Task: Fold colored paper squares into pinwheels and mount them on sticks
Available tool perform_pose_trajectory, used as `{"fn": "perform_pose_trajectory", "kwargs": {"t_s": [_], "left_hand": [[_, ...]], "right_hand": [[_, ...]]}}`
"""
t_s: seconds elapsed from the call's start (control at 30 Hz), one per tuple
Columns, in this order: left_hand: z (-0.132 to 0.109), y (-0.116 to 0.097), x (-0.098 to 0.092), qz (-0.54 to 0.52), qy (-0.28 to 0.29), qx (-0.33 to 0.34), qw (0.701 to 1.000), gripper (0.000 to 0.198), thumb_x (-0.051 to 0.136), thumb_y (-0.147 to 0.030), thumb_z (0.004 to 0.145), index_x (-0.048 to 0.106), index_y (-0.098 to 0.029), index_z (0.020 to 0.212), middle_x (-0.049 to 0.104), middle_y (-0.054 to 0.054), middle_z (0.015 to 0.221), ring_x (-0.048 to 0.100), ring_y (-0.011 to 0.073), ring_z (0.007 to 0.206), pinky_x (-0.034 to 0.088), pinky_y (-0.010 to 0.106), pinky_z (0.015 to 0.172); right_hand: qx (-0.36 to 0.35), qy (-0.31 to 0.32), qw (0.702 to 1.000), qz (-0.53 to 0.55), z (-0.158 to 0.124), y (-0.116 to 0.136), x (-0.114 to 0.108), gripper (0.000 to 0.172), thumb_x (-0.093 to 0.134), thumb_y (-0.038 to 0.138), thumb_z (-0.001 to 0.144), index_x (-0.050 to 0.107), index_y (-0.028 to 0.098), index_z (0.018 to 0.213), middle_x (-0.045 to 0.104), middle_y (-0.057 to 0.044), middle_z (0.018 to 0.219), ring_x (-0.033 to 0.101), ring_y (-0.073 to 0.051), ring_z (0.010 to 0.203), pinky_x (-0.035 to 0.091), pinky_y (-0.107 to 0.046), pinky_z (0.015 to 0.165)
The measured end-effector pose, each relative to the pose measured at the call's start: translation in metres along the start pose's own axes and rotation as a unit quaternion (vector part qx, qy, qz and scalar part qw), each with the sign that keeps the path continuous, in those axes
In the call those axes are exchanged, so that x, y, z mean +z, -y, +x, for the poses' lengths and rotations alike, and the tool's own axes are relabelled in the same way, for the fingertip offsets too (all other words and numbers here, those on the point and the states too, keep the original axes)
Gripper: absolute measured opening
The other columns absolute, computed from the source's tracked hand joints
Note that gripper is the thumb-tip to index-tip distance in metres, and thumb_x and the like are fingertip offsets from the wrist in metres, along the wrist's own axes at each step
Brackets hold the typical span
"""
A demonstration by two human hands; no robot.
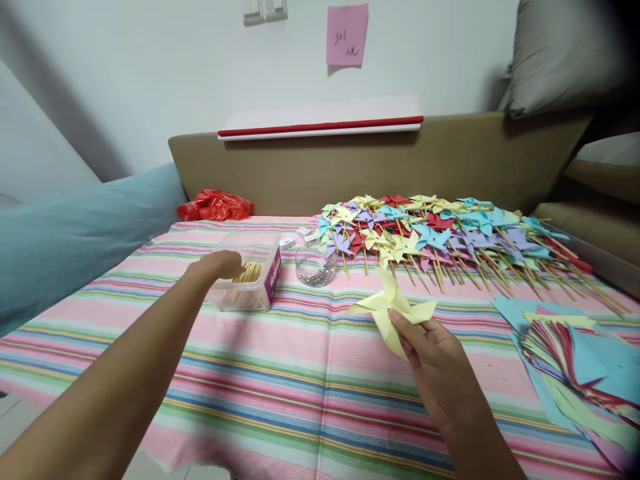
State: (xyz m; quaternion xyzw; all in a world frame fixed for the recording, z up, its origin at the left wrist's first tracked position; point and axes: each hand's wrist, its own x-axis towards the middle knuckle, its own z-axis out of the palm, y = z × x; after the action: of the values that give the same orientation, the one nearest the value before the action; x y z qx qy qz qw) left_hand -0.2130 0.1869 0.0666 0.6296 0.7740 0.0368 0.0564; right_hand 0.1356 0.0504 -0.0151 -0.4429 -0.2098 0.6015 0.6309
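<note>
1. On my feed, the left hand is stretched far out to the clear plastic box with a purple label, which stands on the pink, green and blue striped tablecloth.
2. Its fingers curl down over the box's near left rim, right beside the bundle of thin wooden sticks lying inside. I cannot tell whether they grip a stick or only touch the rim.
3. The right hand is closed on a folded pale yellow paper pinwheel. The thumb presses the paper near its centre and the other fingers are behind it.
4. That pinwheel has no stick. It is held just above the cloth, near the middle of the table and in front of the big heap.
5. Between the box and the heap stands a small clear glass jar of silver pins, just beside the box's labelled end.
6. The heap of finished multicoloured paper pinwheels on wooden sticks fills the far right of the table, sticks pointing toward me.
7. At the right edge lies a stack of cut coloured paper squares, blue, yellow and red.
8. A crumpled red plastic bag sits at the far edge of the table, behind the box.
</note>
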Motion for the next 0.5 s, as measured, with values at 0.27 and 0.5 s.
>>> {"fn": "perform_pose_trajectory", "kwargs": {"t_s": [0.27,0.5], "left_hand": [[-0.148,-0.067,0.019,-0.356,-0.110,0.211,0.904,0.037,0.040,-0.048,0.101,0.056,-0.021,0.082,0.064,0.002,0.075,0.060,0.0167,0.071,0.043,0.026,0.065],[-0.190,-0.130,0.101,-0.507,-0.036,0.259,0.821,0.028,0.047,-0.037,0.102,0.060,-0.021,0.084,0.066,-0.001,0.076,0.060,0.0125,0.070,0.044,0.023,0.066]], "right_hand": [[-0.002,0.084,0.993,0.086,0.002,-0.004,-0.004,0.029,0.092,0.028,0.066,0.067,0.019,0.077,0.053,0.009,0.061,0.045,-0.004,0.052,0.047,-0.012,0.052],[-0.055,0.196,0.976,0.075,-0.015,0.009,-0.007,0.020,0.085,0.031,0.078,0.072,0.022,0.091,0.066,0.002,0.078,0.059,-0.008,0.069,0.054,-0.017,0.069]]}}
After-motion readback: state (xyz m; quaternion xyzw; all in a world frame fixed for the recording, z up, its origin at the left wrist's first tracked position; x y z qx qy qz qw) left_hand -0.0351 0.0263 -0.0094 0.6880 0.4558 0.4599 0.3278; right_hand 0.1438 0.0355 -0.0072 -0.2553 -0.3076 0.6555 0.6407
